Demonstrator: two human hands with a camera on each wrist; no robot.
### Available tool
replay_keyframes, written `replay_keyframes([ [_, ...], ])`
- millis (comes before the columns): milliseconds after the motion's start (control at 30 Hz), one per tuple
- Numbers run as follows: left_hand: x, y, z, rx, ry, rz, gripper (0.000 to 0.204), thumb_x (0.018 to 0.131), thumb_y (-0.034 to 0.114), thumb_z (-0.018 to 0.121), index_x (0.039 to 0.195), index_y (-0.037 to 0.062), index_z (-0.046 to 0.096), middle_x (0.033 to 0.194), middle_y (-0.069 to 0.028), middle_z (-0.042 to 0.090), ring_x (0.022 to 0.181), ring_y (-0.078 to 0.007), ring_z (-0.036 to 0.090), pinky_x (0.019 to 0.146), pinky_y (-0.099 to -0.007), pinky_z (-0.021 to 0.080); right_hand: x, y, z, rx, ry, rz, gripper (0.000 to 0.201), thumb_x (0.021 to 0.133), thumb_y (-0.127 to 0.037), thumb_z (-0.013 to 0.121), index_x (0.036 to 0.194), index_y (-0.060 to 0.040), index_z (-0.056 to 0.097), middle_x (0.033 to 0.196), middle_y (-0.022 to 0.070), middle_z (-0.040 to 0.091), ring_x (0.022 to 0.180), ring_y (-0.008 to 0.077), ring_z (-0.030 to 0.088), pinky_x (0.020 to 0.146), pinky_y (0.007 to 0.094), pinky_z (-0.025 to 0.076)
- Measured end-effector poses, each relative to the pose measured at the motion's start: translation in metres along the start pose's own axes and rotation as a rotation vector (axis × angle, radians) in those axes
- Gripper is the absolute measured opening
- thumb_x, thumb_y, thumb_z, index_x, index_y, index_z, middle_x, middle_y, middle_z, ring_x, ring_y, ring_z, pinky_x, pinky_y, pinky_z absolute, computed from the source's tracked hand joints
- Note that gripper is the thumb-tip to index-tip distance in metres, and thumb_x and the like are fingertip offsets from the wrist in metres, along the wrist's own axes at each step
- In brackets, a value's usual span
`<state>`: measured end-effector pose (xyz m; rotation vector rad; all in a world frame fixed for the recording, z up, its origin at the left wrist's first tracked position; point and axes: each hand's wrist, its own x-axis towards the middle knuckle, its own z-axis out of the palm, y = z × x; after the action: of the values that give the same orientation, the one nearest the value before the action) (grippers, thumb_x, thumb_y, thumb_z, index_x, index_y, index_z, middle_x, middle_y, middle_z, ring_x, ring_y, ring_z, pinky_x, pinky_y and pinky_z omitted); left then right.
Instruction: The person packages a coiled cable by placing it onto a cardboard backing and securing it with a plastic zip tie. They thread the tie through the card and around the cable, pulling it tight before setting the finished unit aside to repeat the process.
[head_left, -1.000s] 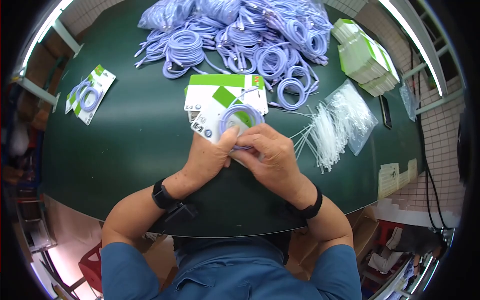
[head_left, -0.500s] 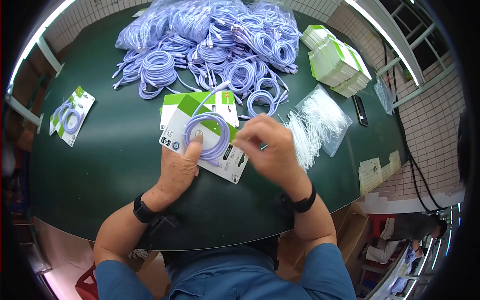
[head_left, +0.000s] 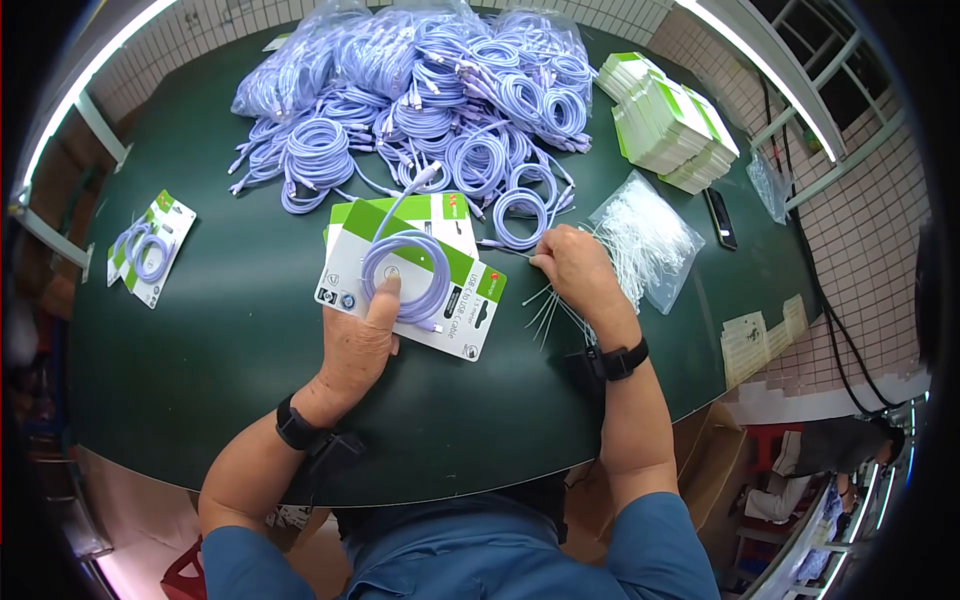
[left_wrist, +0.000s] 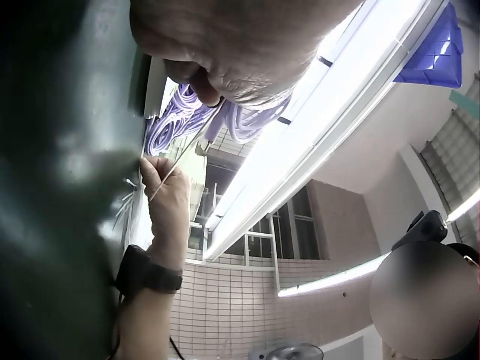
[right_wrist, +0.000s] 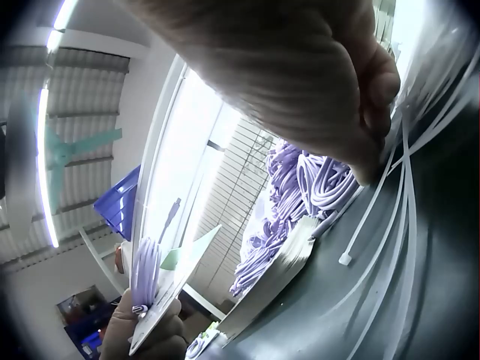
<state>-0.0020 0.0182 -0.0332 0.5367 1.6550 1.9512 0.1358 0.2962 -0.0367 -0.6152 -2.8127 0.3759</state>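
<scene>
My left hand point(head_left: 358, 345) holds a green-and-white card point(head_left: 462, 342) with a coiled lilac cable point(head_left: 440, 275) lying on its face, the thumb pressing inside the coil. One cable end sticks up past the card's upper edge. To the right, the fingertips of my right hand point(head_left: 585, 272) pinch together at a thin tie beside the loose white cable ties point(head_left: 640, 240). In the right wrist view, several ties point(right_wrist: 409, 225) fan out below the right hand point(right_wrist: 300, 82). The exact grip is partly hidden by the fingers.
More cards point(head_left: 450, 215) lie behind the held one. Lilac cables point(head_left: 420, 100) are heaped at the back, stacked cards point(head_left: 670, 130) stand back right, and a phone point(head_left: 720, 218) lies near them. Two cards with cables point(head_left: 160, 250) lie at the left.
My right hand has left the held card and moved right to the ties, its fingertips now together. The left hand still holds the card and coil, whose face is now more exposed.
</scene>
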Motion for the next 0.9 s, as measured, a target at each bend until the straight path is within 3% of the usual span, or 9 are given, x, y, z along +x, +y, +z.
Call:
replay_keyframes([
  [233,0.000,0.003,0.001,0.015,0.004,0.042,0.027,0.107,0.022,0.062,0.124,0.0017,0.057,0.095,-0.0061,0.068,0.062,-0.0073,0.064,0.039,-0.0199,0.042,-0.004,-0.016,-0.003,-0.034,0.063,-0.050,0.016,0.091,-0.014,0.073,0.091,-0.0007,0.064,0.092,0.0174,0.072,0.094,0.0402,0.069,0.082,0.0498,0.055],
  [333,-0.001,0.002,0.001,0.010,0.038,0.045,0.028,0.106,0.022,0.062,0.124,0.0017,0.057,0.095,-0.0061,0.068,0.062,-0.0074,0.063,0.040,-0.0200,0.042,-0.006,-0.024,-0.010,0.010,-0.036,0.043,0.015,0.091,-0.015,0.074,0.095,-0.0017,0.069,0.091,0.0169,0.072,0.093,0.0396,0.069,0.082,0.0484,0.055],
  [500,-0.004,0.003,-0.004,0.018,0.016,0.077,0.030,0.102,0.018,0.067,0.124,0.0007,0.056,0.100,-0.0067,0.065,0.063,-0.0085,0.060,0.041,-0.0227,0.044,-0.004,-0.013,-0.008,0.033,0.040,0.013,0.013,0.089,-0.014,0.075,0.096,-0.0031,0.075,0.092,0.0166,0.073,0.093,0.0387,0.070,0.084,0.0469,0.056],
  [767,-0.012,0.014,0.000,0.140,0.008,0.182,0.025,0.100,0.017,0.067,0.118,0.0010,0.059,0.094,-0.0067,0.066,0.059,-0.0098,0.058,0.043,-0.0245,0.045,-0.004,-0.001,-0.016,0.093,0.108,-0.002,0.009,0.084,-0.012,0.075,0.087,-0.0046,0.080,0.096,0.0163,0.076,0.093,0.0363,0.073,0.085,0.0453,0.058],
  [900,-0.015,0.016,0.003,0.157,0.011,0.220,0.025,0.100,0.017,0.067,0.117,0.0008,0.059,0.092,-0.0070,0.066,0.058,-0.0104,0.058,0.043,-0.0248,0.046,0.001,0.009,-0.005,0.121,-0.026,0.023,0.010,0.082,-0.011,0.075,0.089,-0.0065,0.081,0.091,0.0158,0.077,0.091,0.0351,0.074,0.082,0.0449,0.059],
])
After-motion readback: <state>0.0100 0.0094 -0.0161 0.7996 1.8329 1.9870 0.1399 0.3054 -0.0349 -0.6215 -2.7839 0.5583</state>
